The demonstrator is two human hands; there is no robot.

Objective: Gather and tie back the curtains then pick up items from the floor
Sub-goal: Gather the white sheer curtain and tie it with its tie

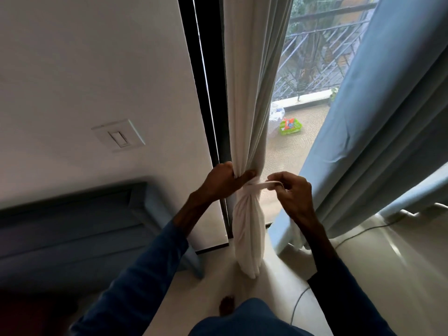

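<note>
- The white gathered curtain (247,132) hangs just beside the black window frame (208,105). Its long axis runs straight down, parallel to the frame, and its tail ends near the pale floor (363,275) at the frame's foot.
- The left hand (224,180) is the one nearer the frame. Its fingers are curled round the bundle at the pinched waist, clamping the folds together.
- The right hand (292,194) is on the side away from the frame and clear of the bundle. Its fingertips pinch the free end of the white fabric tie band (263,186).
- The band runs crosswise to the curtain — roughly level, from the waist just under the left hand and out away from the frame to the right hand. It looks taut, and the two hands are apart along it.
- My judgement is that the wrap is under way and not yet fastened. The coming move turns on this right angle: the band must travel round the upright bundle, so the right hand does the travelling while the left hand anchors.
- The blue-grey curtain (378,117) hangs loose, well out from the frame beyond the right hand — likely the next to gather.
</note>
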